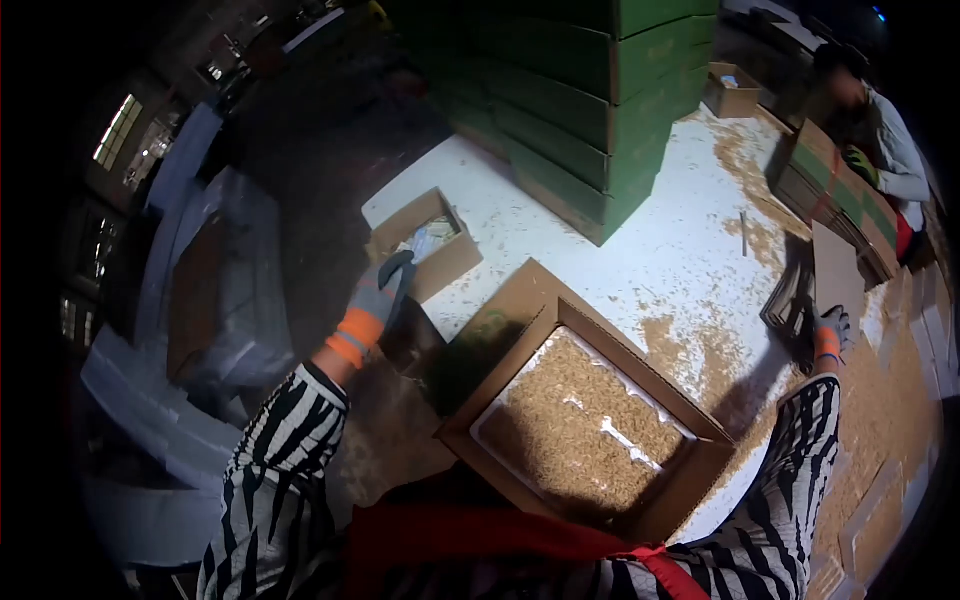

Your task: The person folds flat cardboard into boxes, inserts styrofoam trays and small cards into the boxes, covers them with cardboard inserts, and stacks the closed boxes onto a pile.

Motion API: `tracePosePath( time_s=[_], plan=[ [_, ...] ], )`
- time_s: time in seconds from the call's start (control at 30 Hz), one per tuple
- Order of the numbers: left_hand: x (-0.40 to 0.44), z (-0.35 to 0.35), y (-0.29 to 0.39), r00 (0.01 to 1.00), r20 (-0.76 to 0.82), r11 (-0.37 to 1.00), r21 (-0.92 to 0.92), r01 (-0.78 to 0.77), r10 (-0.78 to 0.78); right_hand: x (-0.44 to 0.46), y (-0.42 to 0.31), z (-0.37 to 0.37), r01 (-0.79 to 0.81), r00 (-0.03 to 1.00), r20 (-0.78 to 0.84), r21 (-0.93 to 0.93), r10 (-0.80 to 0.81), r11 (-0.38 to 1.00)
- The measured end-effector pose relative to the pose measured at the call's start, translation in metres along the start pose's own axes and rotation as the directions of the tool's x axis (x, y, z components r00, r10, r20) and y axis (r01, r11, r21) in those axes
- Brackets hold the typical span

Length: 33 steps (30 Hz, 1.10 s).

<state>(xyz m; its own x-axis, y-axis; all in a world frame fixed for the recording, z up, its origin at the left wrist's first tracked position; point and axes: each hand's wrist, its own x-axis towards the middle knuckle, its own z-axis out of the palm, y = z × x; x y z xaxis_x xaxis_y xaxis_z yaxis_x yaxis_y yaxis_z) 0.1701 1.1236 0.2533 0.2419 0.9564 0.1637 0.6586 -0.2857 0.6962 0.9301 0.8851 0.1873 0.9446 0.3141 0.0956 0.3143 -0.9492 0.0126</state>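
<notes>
My left hand (380, 285), in a grey glove with an orange cuff, is at the near wall of a small cardboard box (455, 262). Its fingers are bent and partly apart, just short of the pale paper slips (432, 236) in that box. My right hand (832, 328), gloved alike, grips the lower end of a flat cardboard sheet (838, 268). Darker folded cardboard pieces (792, 298) stand beside it. Directly before me is an open cardboard carton (590, 312) with a white-edged layer of wood shavings (570, 420) inside; white patches show through the shavings.
Green cartons (640, 120) are stacked high on the white table (610, 285), which is strewn with shavings. Another small box (735, 98) stands behind. A co-worker (895, 150) at right handles a strapped cardboard bundle (835, 190). Wrapped bundles (235, 280) stand at left.
</notes>
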Motion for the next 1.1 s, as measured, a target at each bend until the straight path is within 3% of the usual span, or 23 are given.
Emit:
tracePosePath(
  time_s=[0.03,0.13,0.17,0.2,0.3,0.4,0.47,0.53,0.57,0.6,0.67,0.7,0.8,0.83,0.87,0.9,0.93,0.97,1.0,1.07,1.1],
  plan=[
    [0.009,-0.017,0.001,1.000,-0.014,0.998,0.057,0.022,-0.021,-0.028,-0.013,-0.024,0.077,0.992,-0.100,0.016,-0.076,0.997],
    [0.041,-0.031,-0.014,0.999,-0.032,0.950,0.312,0.019,-0.010,-0.019,-0.012,0.004,0.279,0.960,-0.028,-0.042,-0.280,0.959],
    [0.055,-0.027,-0.025,1.000,-0.029,0.915,0.404,0.000,0.012,-0.035,-0.015,0.003,0.366,0.924,-0.064,-0.137,-0.377,0.920],
    [0.074,-0.016,-0.040,0.999,-0.015,0.893,0.447,0.048,-0.045,-0.040,-0.013,0.013,0.384,0.901,-0.126,-0.214,-0.415,0.898],
    [0.120,0.017,-0.060,0.972,0.071,0.786,0.602,0.139,-0.226,-0.068,-0.003,-0.013,0.451,0.890,-0.001,-0.154,-0.457,0.879],
    [0.139,0.047,-0.073,0.945,0.216,0.679,0.734,0.007,-0.244,-0.127,0.015,-0.080,0.680,0.635,-0.453,-0.056,-0.625,0.731],
    [0.143,0.055,-0.082,0.938,0.268,0.644,0.762,-0.067,-0.220,-0.176,0.021,-0.121,0.523,0.831,-0.321,0.172,-0.454,0.835],
    [0.151,0.055,-0.081,0.919,0.305,0.614,0.784,-0.093,-0.250,-0.203,0.044,-0.124,0.421,0.889,-0.387,0.476,-0.246,0.772],
    [0.149,0.054,-0.090,0.950,0.278,0.537,0.828,-0.162,-0.142,-0.211,0.058,-0.123,0.335,0.929,-0.350,0.647,-0.124,0.685],
    [0.147,0.053,-0.098,0.969,0.223,0.607,0.786,-0.116,-0.104,-0.219,0.070,-0.123,0.246,0.957,-0.291,0.793,-0.008,0.558],
    [0.131,0.030,-0.072,0.994,0.100,0.734,0.678,-0.039,-0.039,-0.245,0.078,-0.133,0.158,0.980,-0.195,0.896,0.048,0.415],
    [0.137,0.027,-0.083,0.992,0.074,0.811,0.584,0.040,-0.102,-0.258,0.077,-0.138,0.112,0.987,-0.144,0.936,0.072,0.334],
    [0.130,0.003,-0.059,0.986,0.070,0.989,0.012,0.150,-0.151,-0.298,0.075,-0.156,0.167,0.981,-0.191,0.923,0.036,0.347],
    [0.125,0.007,-0.045,0.998,0.049,0.982,-0.187,0.039,-0.030,-0.319,0.058,-0.175,0.209,0.968,-0.246,0.894,0.045,0.396],
    [0.105,-0.001,0.001,0.994,0.103,0.937,-0.350,0.009,0.029,-0.331,0.051,-0.187,0.289,0.946,-0.323,0.830,-0.012,0.477],
    [0.077,-0.010,0.064,0.975,0.121,0.853,-0.513,-0.101,0.188,-0.346,0.042,-0.202,0.303,0.936,-0.351,0.778,-0.020,0.551],
    [0.049,-0.018,0.118,0.904,0.103,0.799,-0.516,-0.309,0.415,-0.364,0.026,-0.221,0.315,0.922,-0.385,0.704,-0.030,0.637],
    [0.032,-0.024,0.155,0.685,0.070,0.682,-0.209,-0.701,0.725,-0.379,0.021,-0.233,0.333,0.923,-0.381,0.712,-0.059,0.618],
    [0.008,-0.014,0.180,0.512,0.069,0.515,-0.171,-0.840,0.856,-0.397,0.007,-0.247,0.407,0.894,-0.439,0.710,-0.092,0.575],
    [-0.045,0.030,0.193,0.223,0.301,0.202,0.099,-0.974,0.927,-0.427,-0.022,-0.283,0.621,0.750,-0.553,0.400,-0.363,0.674],
    [-0.054,0.031,0.196,0.232,0.398,0.261,-0.020,-0.965,0.887,-0.434,-0.032,-0.295,0.772,0.565,-0.591,0.133,-0.576,0.621]
  ],
)
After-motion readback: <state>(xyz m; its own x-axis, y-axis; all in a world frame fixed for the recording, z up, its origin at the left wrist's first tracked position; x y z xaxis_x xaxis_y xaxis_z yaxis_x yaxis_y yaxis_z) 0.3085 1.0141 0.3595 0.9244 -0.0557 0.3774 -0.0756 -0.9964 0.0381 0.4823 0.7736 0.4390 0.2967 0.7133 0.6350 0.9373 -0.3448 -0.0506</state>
